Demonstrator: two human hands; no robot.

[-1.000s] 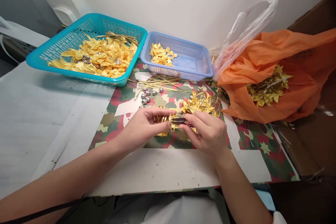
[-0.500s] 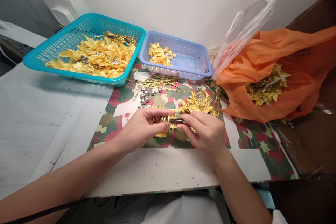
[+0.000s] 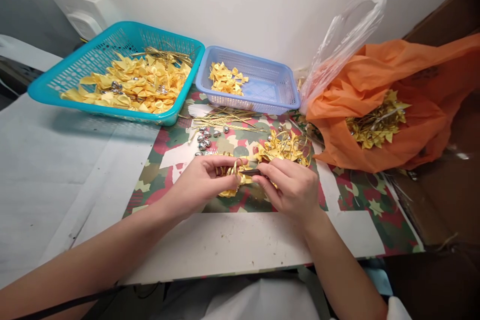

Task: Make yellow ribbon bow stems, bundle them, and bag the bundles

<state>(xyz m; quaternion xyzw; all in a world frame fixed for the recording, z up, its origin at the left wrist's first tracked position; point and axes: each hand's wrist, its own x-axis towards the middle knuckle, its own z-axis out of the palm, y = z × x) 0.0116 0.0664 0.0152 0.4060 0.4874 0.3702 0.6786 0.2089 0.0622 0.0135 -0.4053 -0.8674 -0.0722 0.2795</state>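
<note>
My left hand (image 3: 202, 178) is closed, thumb and fingers pinching a cluster of gold wire rings (image 3: 235, 166) with yellow ribbon petals about them. The fingers hide part of the cluster. Between the fingers of my right hand (image 3: 290, 187) is a slim dark tool (image 3: 250, 172), much like tweezers, whose tip points left at the rings. Just behind the right hand lies a pile of yellow ribbon flowers (image 3: 283, 147) with looped gold wire. Several small silver bells (image 3: 203, 141) sit beyond the left hand, and loose gold wire stems (image 3: 225, 119) lie farther back.
A teal basket (image 3: 112, 111) at the back left holds yellow ribbon pieces, silver bells and gold wires. Beside it, a blue basket (image 3: 270, 91) contains yellow pieces. An orange bag (image 3: 337, 105) with finished-looking flowers stands at right. Patterned sheeting (image 3: 150, 175) covers part of the table.
The tool's tip has shifted slightly in front of the rings, and one gold ring now stands higher by my left fingertips. The camera view has moved a little; both hands keep their grips.
</note>
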